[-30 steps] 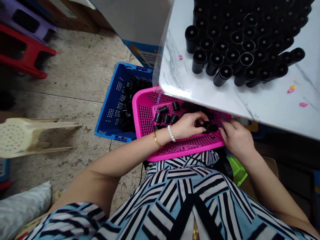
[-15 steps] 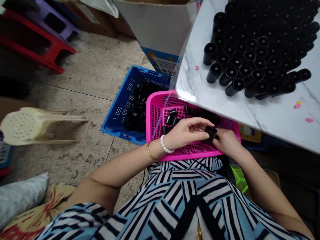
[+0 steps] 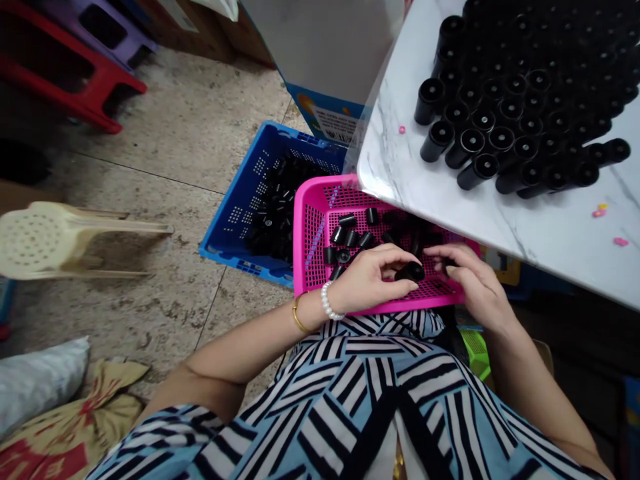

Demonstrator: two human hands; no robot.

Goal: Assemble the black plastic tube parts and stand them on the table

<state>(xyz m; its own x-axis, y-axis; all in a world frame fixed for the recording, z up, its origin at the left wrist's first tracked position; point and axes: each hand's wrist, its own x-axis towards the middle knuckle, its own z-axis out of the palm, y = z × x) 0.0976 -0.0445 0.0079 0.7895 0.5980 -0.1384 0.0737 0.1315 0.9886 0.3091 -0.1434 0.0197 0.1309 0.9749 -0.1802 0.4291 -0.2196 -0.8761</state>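
Note:
My left hand (image 3: 373,279), with a pearl bracelet and a gold bangle at the wrist, grips a black cylinder (image 3: 411,271) between thumb and fingers, its round end pointing right. To its right, my right hand (image 3: 475,283) is curled, and a small black piece (image 3: 447,263) shows between thumb and fingers, partly hidden. Both hands are over the pink mesh basket (image 3: 301,220), which sits at my lap, partly under the table edge. Several short black cylinders (image 3: 351,238) lie loose inside it.
Many black cylinders (image 3: 500,137) stand close together on the white marbled table (image 3: 540,230), beside small pink bits (image 3: 620,241). A blue crate (image 3: 225,217) with black pieces is left of the basket. A cream stool (image 3: 37,240), red stool (image 3: 117,93) and sacks (image 3: 75,427) occupy the floor.
My hands have drawn apart; the right has moved right, away from the black cylinder. The cylinder in my left hand has tipped from upright toward lying flat. The view has shifted slightly.

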